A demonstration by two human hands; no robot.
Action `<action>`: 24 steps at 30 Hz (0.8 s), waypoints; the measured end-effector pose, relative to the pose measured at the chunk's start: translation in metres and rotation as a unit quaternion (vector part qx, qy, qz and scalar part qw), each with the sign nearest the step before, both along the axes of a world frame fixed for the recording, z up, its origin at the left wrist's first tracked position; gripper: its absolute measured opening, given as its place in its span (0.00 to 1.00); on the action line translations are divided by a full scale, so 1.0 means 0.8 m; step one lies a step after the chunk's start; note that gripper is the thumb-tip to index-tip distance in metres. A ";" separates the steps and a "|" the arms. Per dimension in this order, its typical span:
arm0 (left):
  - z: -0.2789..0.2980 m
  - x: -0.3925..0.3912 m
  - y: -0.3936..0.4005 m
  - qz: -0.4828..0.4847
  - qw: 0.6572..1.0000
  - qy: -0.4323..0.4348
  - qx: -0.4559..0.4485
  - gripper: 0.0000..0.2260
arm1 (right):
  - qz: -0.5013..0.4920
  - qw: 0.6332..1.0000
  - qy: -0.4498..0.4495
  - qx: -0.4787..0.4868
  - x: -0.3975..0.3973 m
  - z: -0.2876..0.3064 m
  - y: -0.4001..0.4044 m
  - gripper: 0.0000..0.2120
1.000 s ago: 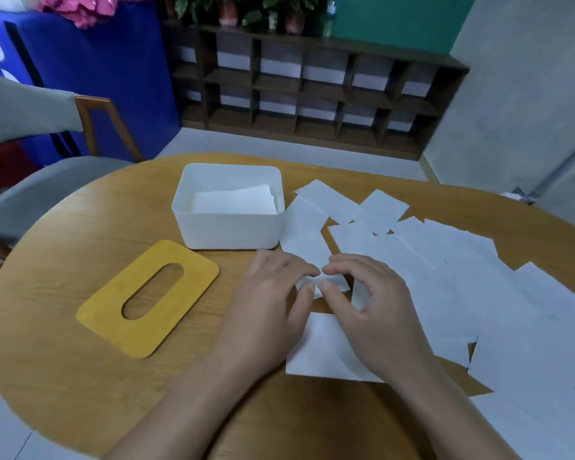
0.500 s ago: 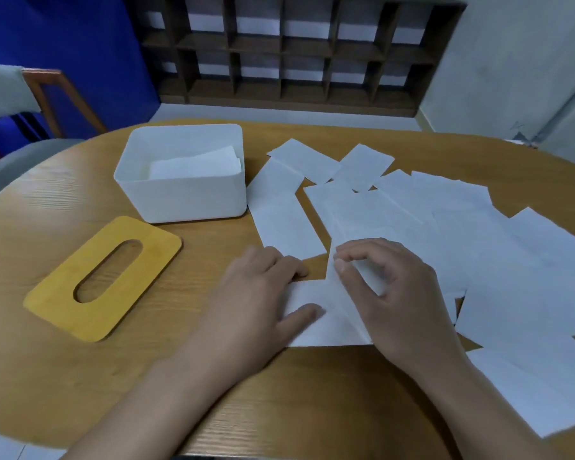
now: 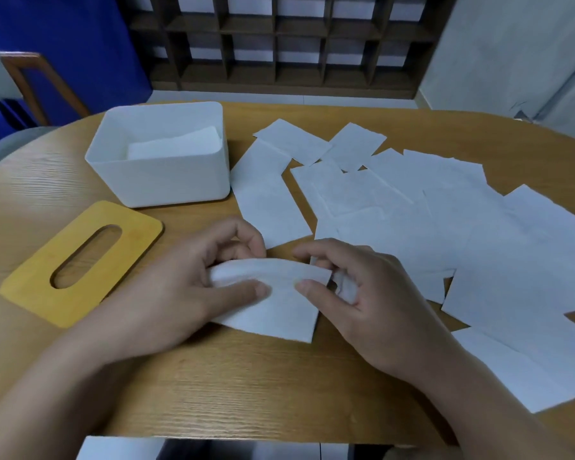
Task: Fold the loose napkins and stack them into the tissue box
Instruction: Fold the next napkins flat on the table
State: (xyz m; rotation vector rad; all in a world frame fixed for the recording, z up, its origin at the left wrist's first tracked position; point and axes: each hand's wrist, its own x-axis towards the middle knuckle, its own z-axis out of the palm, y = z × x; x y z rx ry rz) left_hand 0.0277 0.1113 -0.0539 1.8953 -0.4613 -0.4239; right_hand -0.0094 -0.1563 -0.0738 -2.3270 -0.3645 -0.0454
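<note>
1. Both hands, left hand (image 3: 180, 287) and right hand (image 3: 375, 300), pinch one napkin (image 3: 273, 300) mid-fold above the table (image 3: 246, 393).
2. White tissue box (image 3: 166, 180) holds folded napkins (image 3: 176, 146); its yellow lid (image 3: 30, 280) lies beside it.
3. Loose napkins (image 3: 445, 220) spread rightward.

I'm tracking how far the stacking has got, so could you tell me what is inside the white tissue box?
Inside the white tissue box lies a stack of folded napkins, toward its far right corner. The near wall hides the lower part of the stack and the box floor, so the count cannot be told.
</note>
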 end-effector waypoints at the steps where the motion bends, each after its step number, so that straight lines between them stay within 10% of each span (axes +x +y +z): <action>1: 0.002 0.001 0.005 -0.006 1.000 0.003 0.002 0.15 | -0.004 1.000 0.001 0.003 -0.002 -0.001 0.002 0.16; 15: -0.024 0.001 0.028 0.069 0.958 -0.179 0.211 0.11 | -0.002 0.991 -0.088 -0.100 0.014 -0.014 0.023 0.17; 24: -0.034 0.006 0.018 0.076 0.956 -0.230 0.168 0.04 | -0.076 0.975 -0.160 -0.130 0.065 -0.029 0.070 0.17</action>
